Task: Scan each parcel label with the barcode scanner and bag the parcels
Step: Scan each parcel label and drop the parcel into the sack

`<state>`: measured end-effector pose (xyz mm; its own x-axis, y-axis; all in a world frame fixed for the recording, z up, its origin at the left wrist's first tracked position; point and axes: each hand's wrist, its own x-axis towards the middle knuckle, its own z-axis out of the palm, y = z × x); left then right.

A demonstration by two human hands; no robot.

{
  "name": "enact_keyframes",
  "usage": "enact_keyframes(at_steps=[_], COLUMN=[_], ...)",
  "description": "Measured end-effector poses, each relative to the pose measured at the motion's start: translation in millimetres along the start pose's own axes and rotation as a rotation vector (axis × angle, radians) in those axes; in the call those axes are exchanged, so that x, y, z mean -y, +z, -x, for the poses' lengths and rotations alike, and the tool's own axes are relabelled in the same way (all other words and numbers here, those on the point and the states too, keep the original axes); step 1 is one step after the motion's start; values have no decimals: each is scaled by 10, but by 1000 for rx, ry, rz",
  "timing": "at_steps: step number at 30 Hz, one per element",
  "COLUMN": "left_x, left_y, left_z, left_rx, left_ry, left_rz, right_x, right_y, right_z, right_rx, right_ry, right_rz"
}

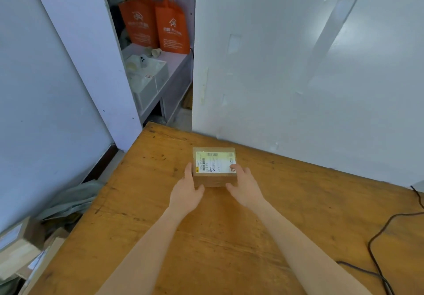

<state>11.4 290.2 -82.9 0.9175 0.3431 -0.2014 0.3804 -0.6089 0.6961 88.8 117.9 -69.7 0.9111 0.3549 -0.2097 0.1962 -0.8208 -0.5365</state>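
Observation:
A small brown cardboard parcel [214,168] lies flat on the wooden table [160,214], its white shipping label [214,163] with a barcode facing up. My left hand [187,191] grips the parcel's left side, thumb at the near edge. My right hand [244,185] holds the right side, with a finger resting on the label's corner. No barcode scanner or bag shows on the table.
A black cable [378,237] loops over the table's right side. A white wall panel [298,65] stands close behind the parcel. Left of the table, cardboard boxes [18,249] and grey plastic bags [73,200] lie lower down. Orange tote bags [158,24] stand on a shelf behind.

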Motion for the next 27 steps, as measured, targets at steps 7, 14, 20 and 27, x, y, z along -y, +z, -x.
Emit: enact_keyframes(at_steps=[7,14,20,27], left_x=[-282,-571,-626,-696], left_y=[303,668,998,1251], left_z=[400,1110,1604,1915], left_rx=[-104,-179,-186,-241], left_ry=[-158,-210,-263,-317], left_rz=[359,877,1004,1021], right_x=[-215,-463,-698,-1304], right_y=[23,87,242,103], right_z=[730,1786,2706,3176], right_rx=[-85,-117,20,-38], right_ry=[61,93,101,43], right_rz=[-80,-299,-507,-400])
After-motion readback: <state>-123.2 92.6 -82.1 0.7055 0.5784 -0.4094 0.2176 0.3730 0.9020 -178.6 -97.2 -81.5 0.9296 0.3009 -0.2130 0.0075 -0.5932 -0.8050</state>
